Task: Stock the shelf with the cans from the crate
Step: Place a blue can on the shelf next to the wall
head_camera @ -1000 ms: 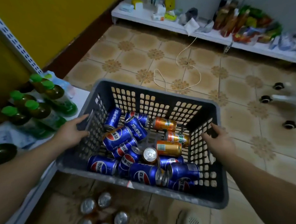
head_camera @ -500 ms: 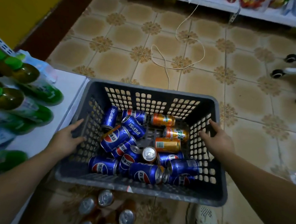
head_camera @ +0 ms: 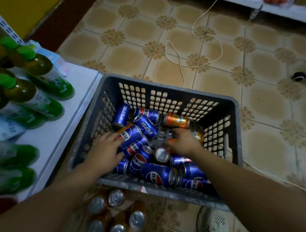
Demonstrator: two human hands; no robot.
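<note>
both hands have left the rim of the crate (head_camera: pixel 167 90) and dropped inside it, and the view has tipped further down. left hand (head_camera: pixel 104 149) lies over one of the blue cans (head_camera: pixel 130 135) near the crate's left wall, fingers laid across it and thumb under its near side; motion blur keeps me from telling whether the grip has closed. right hand (head_camera: pixel 184 143) covers an orange can (head_camera: pixel 197 135) near the crate's middle, fingers curved down but smeared, so its hold cannot be told either. this looks like the first pick: next each hand must close on a can, lift it over the rim and carry it to the white shelf (head_camera: pixel 61 130) just left of the crate, beside the green-capped bottles (head_camera: pixel 36 98). cans overlap in a loose heap, so neighbours may roll. upright cans (head_camera: pixel 115 198) near the crate's front edge are dim, and a shoe (head_camera: pixel 212 223) is cut off.
</note>
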